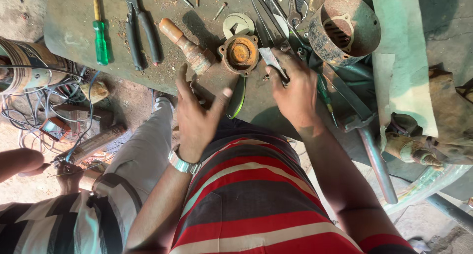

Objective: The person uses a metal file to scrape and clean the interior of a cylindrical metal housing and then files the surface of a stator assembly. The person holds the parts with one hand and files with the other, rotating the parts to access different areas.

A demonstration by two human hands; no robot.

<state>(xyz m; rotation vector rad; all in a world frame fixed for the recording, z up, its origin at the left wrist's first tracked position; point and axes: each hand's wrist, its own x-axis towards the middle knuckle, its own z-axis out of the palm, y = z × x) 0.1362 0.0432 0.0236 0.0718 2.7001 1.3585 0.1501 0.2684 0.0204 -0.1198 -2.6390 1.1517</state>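
Our left hand [196, 117]: it hovers at the near edge of the workbench [74, 32], fingers spread and released, thumb out to the side; it grasps nothing, and we cannot tell whether the fingertips touch the bench.
Our right hand [295, 92]: the fingers are pinched on a small pale scrap, cloth or abrasive paper [270, 57], held just beside the rusty round flange.
Rusty round flange [240, 53]: it lies flat on the bench between our two hands, apart from the left hand, its centre still orange with rust.
Progress, as we judge it: the parts lie dismantled and spread out; the flange looks uncleaned, so the rubbing-down seems barely begun.
Rusty shaft piece [189, 46]: it lies tilted beside the flange, touched by neither hand.
Round motor housing [345, 30]: it stands open on the far right of the bench, beyond our right hand.
Tools: a green screwdriver [100, 39] and dark pliers [140, 30] rest well to the left.
Another person: a striped sleeve [59, 224] shows at lower left, away from our hands.
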